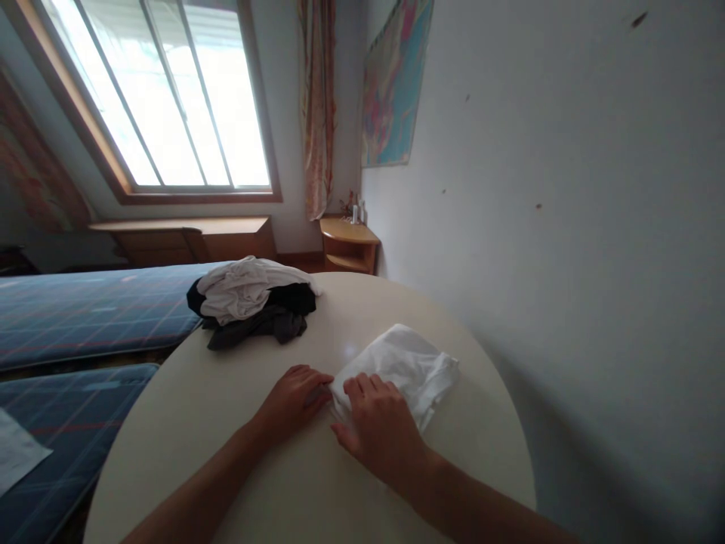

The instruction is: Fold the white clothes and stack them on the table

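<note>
A white cloth, folded into a flat, somewhat creased bundle, lies on the round cream table. At its left corner my left hand is closed, thumb and fingers pinching the edge. My right hand rests palm down over the cloth's near left part. Its fingers are bent on top of the fabric, with the thumb held apart toward the left. The right palm hides part of the cloth's near edge. Whether this cloth is a garment I cannot tell.
A heap of pale and black clothes sits at the table's far left. Beyond it are blue plaid mattresses, one bearing a white sheet-like piece. A white wall runs close along the right. A wooden corner shelf stands behind.
</note>
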Demonstrator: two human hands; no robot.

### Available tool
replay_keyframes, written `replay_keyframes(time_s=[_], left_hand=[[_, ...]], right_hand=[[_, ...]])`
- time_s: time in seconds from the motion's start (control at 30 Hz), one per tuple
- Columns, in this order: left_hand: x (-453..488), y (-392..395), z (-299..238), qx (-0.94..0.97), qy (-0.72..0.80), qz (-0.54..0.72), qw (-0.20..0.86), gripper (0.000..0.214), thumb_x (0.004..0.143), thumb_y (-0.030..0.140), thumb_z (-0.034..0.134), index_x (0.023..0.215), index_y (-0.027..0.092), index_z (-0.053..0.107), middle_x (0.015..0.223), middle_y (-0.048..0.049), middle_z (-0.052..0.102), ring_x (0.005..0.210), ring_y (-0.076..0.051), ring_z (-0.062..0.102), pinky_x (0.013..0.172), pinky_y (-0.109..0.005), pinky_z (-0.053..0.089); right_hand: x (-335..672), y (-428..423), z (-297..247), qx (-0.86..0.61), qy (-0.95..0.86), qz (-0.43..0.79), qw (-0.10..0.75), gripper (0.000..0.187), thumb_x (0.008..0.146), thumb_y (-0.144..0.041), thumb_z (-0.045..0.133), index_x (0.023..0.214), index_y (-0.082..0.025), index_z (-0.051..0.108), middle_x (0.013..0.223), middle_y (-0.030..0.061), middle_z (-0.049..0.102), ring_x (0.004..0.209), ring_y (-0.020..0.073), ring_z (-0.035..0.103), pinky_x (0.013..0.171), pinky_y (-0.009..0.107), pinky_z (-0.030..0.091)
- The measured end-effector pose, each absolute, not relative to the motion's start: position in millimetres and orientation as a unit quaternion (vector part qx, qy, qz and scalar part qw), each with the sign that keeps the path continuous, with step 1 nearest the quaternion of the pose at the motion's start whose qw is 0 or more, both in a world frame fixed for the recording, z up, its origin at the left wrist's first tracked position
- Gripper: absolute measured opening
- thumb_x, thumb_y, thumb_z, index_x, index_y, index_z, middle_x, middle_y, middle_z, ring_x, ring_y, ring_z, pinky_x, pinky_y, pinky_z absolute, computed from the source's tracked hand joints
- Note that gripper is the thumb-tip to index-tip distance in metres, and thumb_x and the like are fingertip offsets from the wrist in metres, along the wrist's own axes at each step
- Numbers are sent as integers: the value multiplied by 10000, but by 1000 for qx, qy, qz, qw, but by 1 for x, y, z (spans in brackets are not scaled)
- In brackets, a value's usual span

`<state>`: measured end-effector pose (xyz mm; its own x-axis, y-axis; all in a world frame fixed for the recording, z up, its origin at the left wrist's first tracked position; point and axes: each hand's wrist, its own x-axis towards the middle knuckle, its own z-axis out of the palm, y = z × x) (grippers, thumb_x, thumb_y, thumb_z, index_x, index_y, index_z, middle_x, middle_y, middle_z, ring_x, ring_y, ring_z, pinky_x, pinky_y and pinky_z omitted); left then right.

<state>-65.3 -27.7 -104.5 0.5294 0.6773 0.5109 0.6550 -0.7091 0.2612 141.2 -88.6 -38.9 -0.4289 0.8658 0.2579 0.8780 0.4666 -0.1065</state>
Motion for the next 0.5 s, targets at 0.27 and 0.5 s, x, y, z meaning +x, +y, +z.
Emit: replay_keyframes(time_s=[0.27,0.5], left_hand=[[-63,-34,-97,882,376,286,9,222,863,214,639,1084,213,627,994,-50,726,940,-222,653,900,-388,476],[-53,-34,-90,887,361,279,-69,186,883,281,643,1052,206,624,965,-52,726,888,-232,658,820,-378,494]], right_hand=[[142,-76,-56,-523,-840,30,143,105,841,-189,634,944,-199,616,934,52,653,885,215,608,755,305,434],[151,-76,-49,-523,-804,110,261,26,885,-215,618,889,-212,643,904,16,675,838,166,622,738,261,408]])
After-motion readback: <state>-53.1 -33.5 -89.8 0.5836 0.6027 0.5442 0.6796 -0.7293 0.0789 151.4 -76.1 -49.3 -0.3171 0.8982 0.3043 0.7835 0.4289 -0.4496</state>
